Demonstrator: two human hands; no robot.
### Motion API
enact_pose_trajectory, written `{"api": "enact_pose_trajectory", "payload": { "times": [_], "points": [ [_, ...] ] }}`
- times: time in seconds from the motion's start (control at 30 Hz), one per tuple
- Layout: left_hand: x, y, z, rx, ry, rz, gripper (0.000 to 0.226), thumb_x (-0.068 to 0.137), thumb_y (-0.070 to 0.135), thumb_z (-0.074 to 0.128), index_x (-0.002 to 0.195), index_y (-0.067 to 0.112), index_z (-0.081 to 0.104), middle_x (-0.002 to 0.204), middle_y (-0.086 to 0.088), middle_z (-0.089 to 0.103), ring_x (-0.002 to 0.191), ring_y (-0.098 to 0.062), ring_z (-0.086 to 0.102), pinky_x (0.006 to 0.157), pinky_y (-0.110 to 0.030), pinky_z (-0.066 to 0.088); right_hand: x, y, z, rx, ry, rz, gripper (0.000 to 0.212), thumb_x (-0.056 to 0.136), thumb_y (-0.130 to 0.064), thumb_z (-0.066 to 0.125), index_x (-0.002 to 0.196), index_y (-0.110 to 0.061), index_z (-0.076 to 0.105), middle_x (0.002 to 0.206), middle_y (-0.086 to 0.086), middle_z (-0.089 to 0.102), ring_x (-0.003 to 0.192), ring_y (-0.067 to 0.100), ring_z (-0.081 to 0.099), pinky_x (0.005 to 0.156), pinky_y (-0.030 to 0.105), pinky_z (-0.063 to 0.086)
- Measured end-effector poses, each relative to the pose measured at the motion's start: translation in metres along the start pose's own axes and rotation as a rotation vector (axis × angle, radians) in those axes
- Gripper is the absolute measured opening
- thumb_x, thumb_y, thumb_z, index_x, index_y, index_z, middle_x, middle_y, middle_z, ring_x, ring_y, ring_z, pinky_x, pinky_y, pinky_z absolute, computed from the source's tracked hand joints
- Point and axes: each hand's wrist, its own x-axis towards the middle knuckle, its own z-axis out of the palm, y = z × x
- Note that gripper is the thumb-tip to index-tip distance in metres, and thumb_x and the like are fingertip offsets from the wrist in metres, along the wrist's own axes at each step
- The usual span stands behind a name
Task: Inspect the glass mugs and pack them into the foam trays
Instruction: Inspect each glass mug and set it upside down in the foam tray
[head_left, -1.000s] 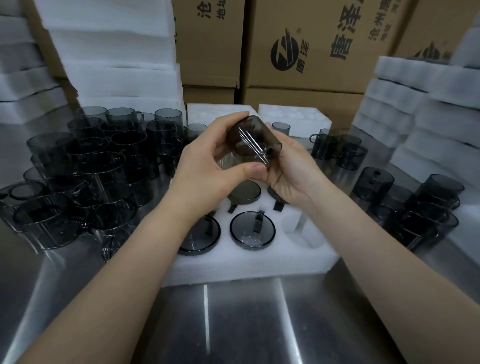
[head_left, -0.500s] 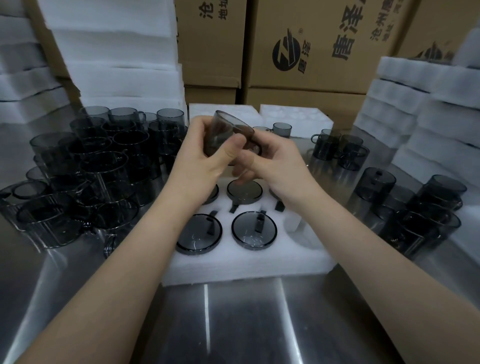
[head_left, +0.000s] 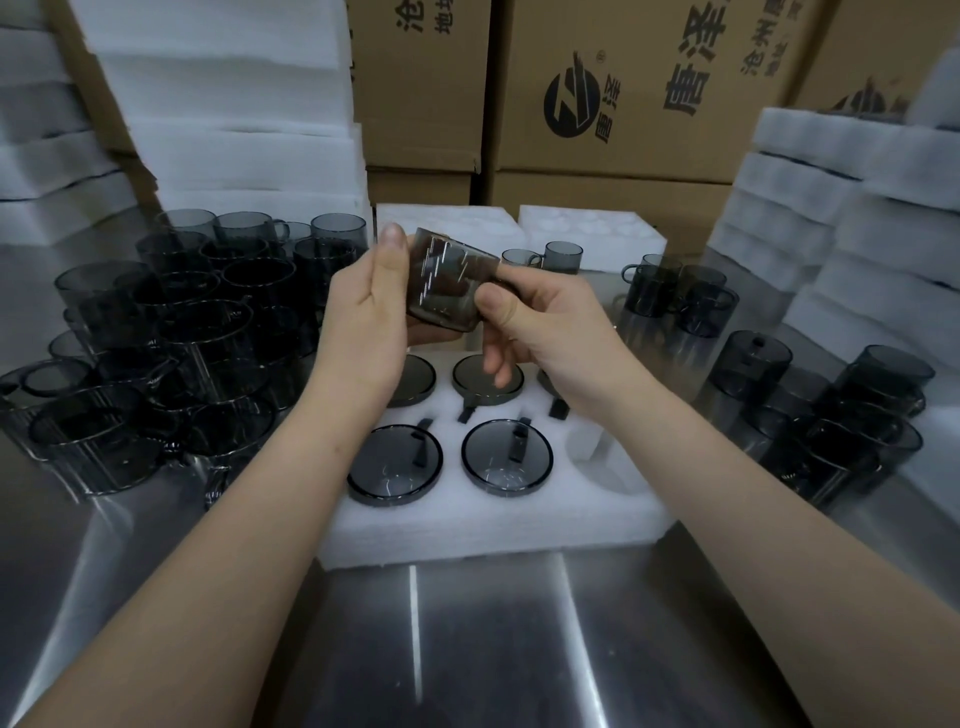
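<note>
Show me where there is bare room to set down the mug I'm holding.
Free: the bare steel tabletop between the white foam tray and you, and the tray's empty round pockets on its right side. Crowded: dark smoky glass mugs stand packed left of the tray and again right of it.

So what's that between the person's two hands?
In the head view, a dark glass mug lies tilted between the left hand and the right hand; both hold it above the foam tray.

The held mug (head_left: 447, 283) hides the left hand's (head_left: 363, 322) fingers; carton (head_left: 649, 88) lettering at upper right runs off the frame's top.
</note>
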Motion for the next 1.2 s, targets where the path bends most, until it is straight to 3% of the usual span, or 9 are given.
{"api": "enact_pose_trajectory", "payload": {
  "times": [0.07, 0.23, 0.37, 0.53, 0.63, 0.8, 0.9, 1.03, 1.2],
  "points": [
    [0.000, 0.000, 0.000, -0.003, 0.021, -0.002, 0.046, 0.108, 0.033, 0.027, 0.089, 0.024, 0.069, 0.082, -0.002, 0.075, 0.079, -0.021, 0.073, 0.063, -0.034, 0.060, 0.000, -0.002, 0.000, -0.007, 0.010, 0.001, 0.024, 0.095, -0.009, 0.057, 0.118, -0.010, 0.062, 0.079, 0.006, 0.061, 0.059, 0.019, 0.056, 0.052, 0.027, 0.052],
    [-0.001, -0.002, 0.001, 0.031, 0.037, 0.029, 0.042, 0.101, 0.040, 0.036, 0.115, 0.016, 0.068, 0.106, -0.007, 0.072, 0.102, -0.024, 0.069, 0.092, -0.050, 0.053, 0.000, -0.012, 0.000, -0.084, 0.034, 0.054, 0.060, 0.082, -0.031, 0.068, 0.138, -0.029, 0.046, 0.121, 0.003, 0.057, 0.095, 0.011, 0.065, 0.080, 0.033, 0.055],
    [-0.004, 0.002, 0.004, 0.022, -0.030, 0.128, 0.023, 0.099, 0.018, 0.054, 0.119, 0.017, 0.064, 0.105, 0.004, 0.070, 0.097, -0.004, 0.067, 0.084, -0.022, 0.053, 0.000, -0.023, 0.006, -0.448, 0.098, -0.040, 0.056, 0.082, -0.043, 0.073, 0.132, -0.025, 0.053, 0.122, -0.005, 0.059, 0.112, 0.006, 0.057, 0.099, 0.029, 0.047],
    [-0.007, 0.005, 0.000, -0.164, -0.091, 0.051, 0.024, 0.099, 0.020, 0.050, 0.108, 0.011, 0.070, 0.103, -0.015, 0.072, 0.096, -0.030, 0.070, 0.078, -0.037, 0.059, -0.006, -0.043, -0.009, -0.568, 0.020, -0.032, 0.049, 0.077, -0.036, 0.081, 0.119, -0.030, 0.058, 0.113, -0.008, 0.063, 0.105, 0.007, 0.061, 0.096, 0.035, 0.050],
    [-0.007, 0.005, 0.001, -0.113, -0.098, -0.006, 0.030, 0.100, 0.022, 0.049, 0.093, 0.005, 0.073, 0.092, -0.009, 0.075, 0.085, -0.023, 0.073, 0.077, -0.032, 0.058, -0.022, -0.054, -0.034, -0.525, -0.115, 0.070, 0.057, 0.071, -0.038, 0.080, 0.123, -0.037, 0.056, 0.118, -0.008, 0.065, 0.111, 0.008, 0.062, 0.098, 0.040, 0.051],
    [-0.004, -0.001, 0.002, 0.187, -0.121, -0.049, 0.027, 0.098, 0.024, 0.055, 0.082, 0.017, 0.075, 0.089, -0.005, 0.075, 0.092, -0.022, 0.069, 0.093, -0.043, 0.052, -0.067, -0.052, -0.055, -0.713, -0.207, 0.144, 0.051, 0.069, -0.034, 0.075, 0.115, -0.046, 0.056, 0.112, -0.025, 0.060, 0.106, 0.000, 0.061, 0.091, 0.024, 0.052],
    [-0.004, -0.001, 0.002, 0.242, -0.132, -0.070, 0.030, 0.098, 0.026, 0.054, 0.076, 0.022, 0.074, 0.090, -0.022, 0.071, 0.090, -0.036, 0.065, 0.091, -0.047, 0.051, -0.089, -0.047, -0.054, -0.759, -0.164, 0.124, 0.052, 0.066, -0.045, 0.071, 0.115, -0.048, 0.054, 0.116, -0.023, 0.058, 0.112, 0.002, 0.057, 0.094, 0.024, 0.048],
    [-0.004, 0.000, 0.003, 0.274, -0.150, -0.107, 0.032, 0.098, 0.026, 0.055, 0.070, 0.025, 0.071, 0.090, -0.018, 0.071, 0.089, -0.034, 0.066, 0.090, -0.045, 0.051, -0.099, -0.046, -0.052, -0.862, -0.116, 0.111, 0.051, 0.064, -0.054, 0.062, 0.113, -0.052, 0.051, 0.113, -0.026, 0.056, 0.108, -0.001, 0.055, 0.088, 0.019, 0.045],
    [-0.003, -0.001, 0.002, 0.287, -0.160, -0.109, 0.032, 0.098, 0.026, 0.054, 0.070, 0.024, 0.071, 0.089, -0.018, 0.071, 0.089, -0.033, 0.066, 0.088, -0.042, 0.050, -0.100, -0.038, -0.040, -0.924, -0.154, 0.150, 0.043, 0.073, -0.037, 0.061, 0.113, -0.046, 0.046, 0.117, -0.030, 0.047, 0.110, -0.008, 0.046, 0.084, 0.004, 0.035]
  ]
}}
